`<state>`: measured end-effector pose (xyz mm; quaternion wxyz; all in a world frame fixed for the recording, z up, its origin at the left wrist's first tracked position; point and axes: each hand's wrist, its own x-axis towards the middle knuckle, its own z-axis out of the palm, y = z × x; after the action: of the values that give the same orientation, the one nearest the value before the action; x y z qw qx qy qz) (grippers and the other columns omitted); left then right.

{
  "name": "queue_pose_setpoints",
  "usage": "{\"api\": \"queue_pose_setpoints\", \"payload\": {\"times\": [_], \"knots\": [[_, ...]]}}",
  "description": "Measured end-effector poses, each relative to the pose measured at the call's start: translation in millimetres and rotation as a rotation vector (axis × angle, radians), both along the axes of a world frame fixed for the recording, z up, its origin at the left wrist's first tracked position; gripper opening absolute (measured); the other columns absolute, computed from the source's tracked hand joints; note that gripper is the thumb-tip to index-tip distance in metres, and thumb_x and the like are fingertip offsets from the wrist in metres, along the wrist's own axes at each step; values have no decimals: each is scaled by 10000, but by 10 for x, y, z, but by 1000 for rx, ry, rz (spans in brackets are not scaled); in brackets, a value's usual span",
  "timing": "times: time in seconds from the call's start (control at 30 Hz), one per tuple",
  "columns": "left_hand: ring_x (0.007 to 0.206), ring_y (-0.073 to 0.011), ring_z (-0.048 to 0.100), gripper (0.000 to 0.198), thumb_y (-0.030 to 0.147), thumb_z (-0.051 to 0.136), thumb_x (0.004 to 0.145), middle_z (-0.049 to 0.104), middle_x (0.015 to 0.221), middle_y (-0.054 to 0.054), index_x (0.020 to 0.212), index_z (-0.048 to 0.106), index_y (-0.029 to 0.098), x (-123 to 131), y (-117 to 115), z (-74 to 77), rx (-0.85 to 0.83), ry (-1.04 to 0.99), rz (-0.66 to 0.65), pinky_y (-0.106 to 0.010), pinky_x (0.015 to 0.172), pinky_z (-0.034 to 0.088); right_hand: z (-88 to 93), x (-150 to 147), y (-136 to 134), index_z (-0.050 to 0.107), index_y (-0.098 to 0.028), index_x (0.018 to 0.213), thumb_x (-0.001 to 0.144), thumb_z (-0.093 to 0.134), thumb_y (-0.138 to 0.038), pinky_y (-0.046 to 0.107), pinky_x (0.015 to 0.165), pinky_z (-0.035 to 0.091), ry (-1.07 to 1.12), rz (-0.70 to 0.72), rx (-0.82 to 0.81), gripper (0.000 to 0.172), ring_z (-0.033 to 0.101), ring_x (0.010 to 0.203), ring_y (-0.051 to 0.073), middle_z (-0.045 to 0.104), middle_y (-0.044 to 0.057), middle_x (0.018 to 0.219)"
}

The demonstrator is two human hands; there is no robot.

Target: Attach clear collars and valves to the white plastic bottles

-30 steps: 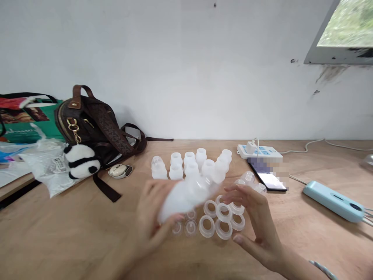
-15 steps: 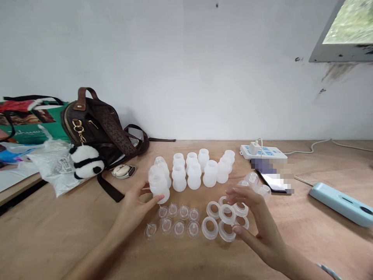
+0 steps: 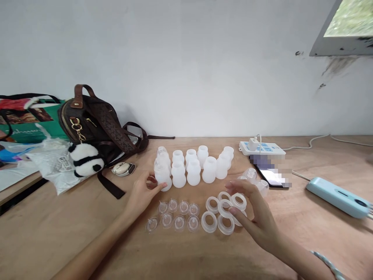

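Observation:
My left hand (image 3: 142,193) reaches forward and its thumb and fingers close round the base of a white plastic bottle (image 3: 162,175). That bottle stands at the left end of a cluster of several like bottles (image 3: 201,167). In front of them lie several clear nipples (image 3: 178,216) in two rows. To their right is a group of white screw rings (image 3: 217,217). My right hand (image 3: 254,218) hovers over the rings with curved, spread fingers, its fingertips close to the ring at the right (image 3: 238,200). It grips nothing.
A brown handbag (image 3: 93,124) with a panda plush (image 3: 84,158) stands at the back left, beside plastic bags (image 3: 48,161) and a small grey device (image 3: 123,168). Clear caps (image 3: 251,174), a phone (image 3: 272,177), a power strip (image 3: 261,147) and a light blue device (image 3: 338,196) lie on the wooden table (image 3: 58,233) to the right.
My left hand carried a white bottle from in front of me to the left end of the bottle cluster and set it down there. My right hand stayed over the rings.

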<state>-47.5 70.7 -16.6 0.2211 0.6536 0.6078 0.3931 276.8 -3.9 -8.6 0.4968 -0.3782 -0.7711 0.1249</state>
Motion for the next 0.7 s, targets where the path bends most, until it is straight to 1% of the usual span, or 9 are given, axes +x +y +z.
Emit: {"api": "queue_pose_setpoints", "payload": {"times": [0.1,0.2,0.3,0.37,0.43,0.5,0.6,0.63,0.7], "knots": [[806,-269,675,481,543,711,721,677,914,-64,1004,589,174,-59,12,-26,26,33,33,-397,716,555,10,16,33,478,-236,1250,966,538,-231,349,800,515,-14,-47,-15,291,623,979,226,637,77,1096],[913,-282,639,412,525,664,762,687,1038,-89,997,621,190,-159,-89,-13,114,108,25,-411,790,520,52,35,95,544,-233,1059,986,487,-190,337,710,480,-107,-42,-3,102,606,838,210,651,46,917],[902,-270,626,349,508,605,830,705,1046,-78,1001,663,209,-289,-292,-7,91,146,-67,-404,815,507,103,60,166,562,-226,910,985,470,-156,368,731,445,-293,32,30,138,570,782,211,639,33,815],[874,-262,634,349,514,575,862,721,1009,-68,1024,675,223,-381,-446,-43,31,132,-164,-395,814,511,134,81,196,574,-216,910,965,512,-158,409,794,435,-391,57,40,101,574,829,225,650,44,856],[916,-275,646,380,548,591,851,724,1006,-63,1054,668,236,-461,-583,-117,13,107,-255,-387,830,517,160,101,204,585,-203,897,916,594,-168,446,847,421,-461,48,44,41,574,891,246,651,60,914],[995,-298,642,465,593,663,789,711,1059,-66,1099,648,247,-514,-688,-205,37,104,-299,-390,874,517,173,113,197,587,-193,839,839,688,-179,472,870,409,-527,24,44,102,564,925,265,639,68,936],[1080,-326,615,557,611,753,703,685,1134,-80,1114,642,252,-514,-787,-290,79,198,-285,-429,942,493,154,105,181,586,-185,766,733,798,-218,504,877,406,-618,6,14,218,551,926,280,621,71,947],[1085,-328,610,538,598,761,704,682,1139,-83,1101,648,252,-494,-808,-297,86,243,-274,-440,948,487,137,97,178,585,-184,754,713,819,-228,508,872,411,-644,6,-1,242,549,926,282,617,73,952],[1059,-317,615,421,542,736,757,683,1122,-79,1057,668,255,-439,-834,-282,87,320,-258,-439,928,489,95,82,178,579,-184,738,701,830,-212,510,869,422,-678,11,-19,255,544,930,282,613,72,958]]}}
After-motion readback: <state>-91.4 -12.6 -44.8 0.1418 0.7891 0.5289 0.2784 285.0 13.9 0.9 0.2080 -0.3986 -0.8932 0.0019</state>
